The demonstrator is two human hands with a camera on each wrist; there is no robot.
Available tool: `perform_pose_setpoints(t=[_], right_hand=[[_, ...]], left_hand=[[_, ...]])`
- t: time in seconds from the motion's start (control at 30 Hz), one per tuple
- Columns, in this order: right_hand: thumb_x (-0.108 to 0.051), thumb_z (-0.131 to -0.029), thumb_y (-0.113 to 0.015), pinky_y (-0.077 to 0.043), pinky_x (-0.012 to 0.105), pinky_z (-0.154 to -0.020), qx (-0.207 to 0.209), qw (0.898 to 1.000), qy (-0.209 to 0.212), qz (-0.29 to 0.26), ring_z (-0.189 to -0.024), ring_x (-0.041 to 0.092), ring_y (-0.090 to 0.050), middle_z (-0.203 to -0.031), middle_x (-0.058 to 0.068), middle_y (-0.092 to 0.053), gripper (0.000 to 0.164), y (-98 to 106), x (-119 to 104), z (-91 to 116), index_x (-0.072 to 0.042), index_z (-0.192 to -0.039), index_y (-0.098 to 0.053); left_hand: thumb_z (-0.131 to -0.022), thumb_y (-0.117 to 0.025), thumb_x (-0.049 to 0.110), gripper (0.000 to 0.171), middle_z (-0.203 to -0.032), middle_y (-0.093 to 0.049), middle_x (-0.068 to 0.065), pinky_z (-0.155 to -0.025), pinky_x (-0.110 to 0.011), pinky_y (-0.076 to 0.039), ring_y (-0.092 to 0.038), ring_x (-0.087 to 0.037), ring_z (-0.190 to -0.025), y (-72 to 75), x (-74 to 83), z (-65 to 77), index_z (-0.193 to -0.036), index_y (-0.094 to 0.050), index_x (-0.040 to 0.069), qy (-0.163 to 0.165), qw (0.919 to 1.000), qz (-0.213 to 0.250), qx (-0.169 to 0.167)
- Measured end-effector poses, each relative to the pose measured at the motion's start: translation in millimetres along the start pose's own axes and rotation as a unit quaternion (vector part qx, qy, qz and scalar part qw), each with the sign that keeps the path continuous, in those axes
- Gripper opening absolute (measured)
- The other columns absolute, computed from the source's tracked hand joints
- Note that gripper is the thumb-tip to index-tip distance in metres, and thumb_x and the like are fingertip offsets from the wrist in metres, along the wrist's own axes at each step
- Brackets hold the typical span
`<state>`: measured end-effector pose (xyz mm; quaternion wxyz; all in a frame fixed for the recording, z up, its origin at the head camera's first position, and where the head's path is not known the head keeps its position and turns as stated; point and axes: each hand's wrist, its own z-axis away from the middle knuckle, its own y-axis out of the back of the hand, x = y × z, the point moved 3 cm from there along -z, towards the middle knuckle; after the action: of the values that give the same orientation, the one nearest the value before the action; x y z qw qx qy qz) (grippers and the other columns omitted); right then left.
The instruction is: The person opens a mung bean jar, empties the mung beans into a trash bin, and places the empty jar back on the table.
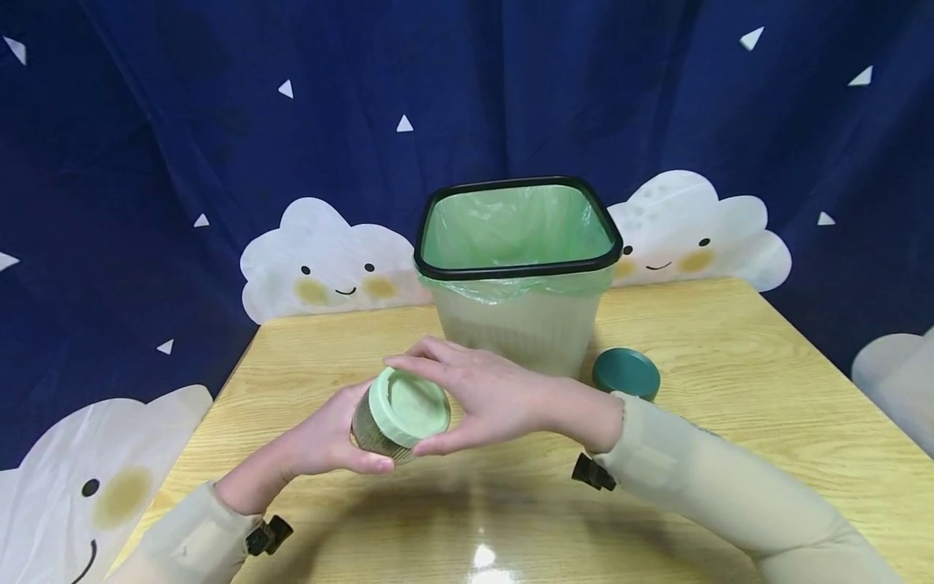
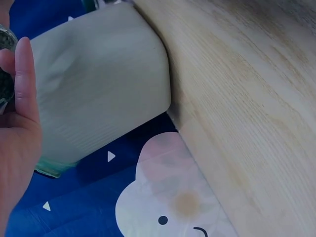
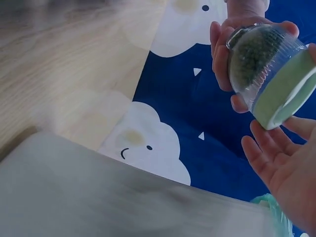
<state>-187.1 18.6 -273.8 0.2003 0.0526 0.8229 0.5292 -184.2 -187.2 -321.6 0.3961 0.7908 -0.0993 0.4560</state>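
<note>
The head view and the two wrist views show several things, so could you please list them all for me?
Table: 1, light wood, across the foreground
Backdrop: 1, navy, behind the table
Clouds: several, white, on the backdrop
Triangles: several, white, on the backdrop
Bin: 1, pale with black rim, on the table
Liner: 1, translucent green, inside the bin
Round lid: 1, dark green, right of the bin
Jar: 1, clear with dark contents, before the bin
Jar lid: 1, light green, on the jar
Clips: 2, black, at the cuffs
Sleeves: 2, cream, on the forearms
Left hand: 1, bare, gripping the jar
Right hand: 1, bare, at the jar lid
</note>
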Motion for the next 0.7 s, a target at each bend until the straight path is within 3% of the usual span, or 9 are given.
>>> perform_pose_setpoints(t=[0.17, 0.33, 0.5, 0.7], right_hand=[[-0.048, -0.083, -0.072, -0.044, 0.030, -0.097, -0.027, 0.999, -0.018, -0.011, -0.121, 0.010, -0.046, -0.141, 0.000, -0.040, 0.086, 2.4, 1.6, 2.5, -0.015, -0.151, -0.033], [-0.057, -0.084, -0.068, -0.044, 0.034, -0.099, -0.033, 0.997, -0.069, 0.002, -0.124, 0.014, -0.048, -0.145, 0.000, -0.039, 0.091, 1.0, 1.8, 1.7, -0.014, -0.153, -0.028], [-0.064, -0.082, -0.065, -0.049, 0.032, -0.088, -0.022, 0.992, -0.121, 0.027, -0.108, 0.011, -0.055, -0.130, -0.003, -0.050, 0.088, -0.8, 1.8, -2.5, -0.015, -0.149, -0.036], [-0.061, -0.081, -0.068, -0.049, 0.025, -0.078, -0.023, 0.993, -0.118, 0.019, -0.094, 0.007, -0.055, -0.119, -0.005, -0.053, 0.079, -1.6, 2.4, -5.7, -0.016, -0.141, -0.045]], left_hand=[[-0.070, -0.081, 0.014, 0.066, -0.110, -0.065, -0.004, -0.090, -0.034, -0.049, -0.062, -0.021, -0.100, 1.6, -3.3, -1.1, -0.128, -0.051, 0.003, 0.001, 1.0000, -0.004, 0.004], [-0.070, -0.083, 0.013, 0.071, -0.112, -0.064, -0.004, -0.090, -0.035, -0.049, -0.061, -0.020, -0.100, 3.3, -5.4, -1.6, -0.132, -0.048, 0.003, 0.009, 0.9998, -0.015, 0.013], [-0.071, -0.084, 0.014, 0.073, -0.112, -0.063, -0.005, -0.089, -0.034, -0.050, -0.061, -0.020, -0.100, 3.1, -6.2, -3.4, -0.134, -0.047, 0.004, 0.021, 0.9995, -0.019, 0.013], [-0.070, -0.083, 0.012, 0.071, -0.110, -0.063, -0.004, -0.088, -0.034, -0.050, -0.061, -0.020, -0.097, 2.0, -6.1, -3.0, -0.131, -0.049, 0.003, 0.028, 0.9994, -0.019, 0.007]])
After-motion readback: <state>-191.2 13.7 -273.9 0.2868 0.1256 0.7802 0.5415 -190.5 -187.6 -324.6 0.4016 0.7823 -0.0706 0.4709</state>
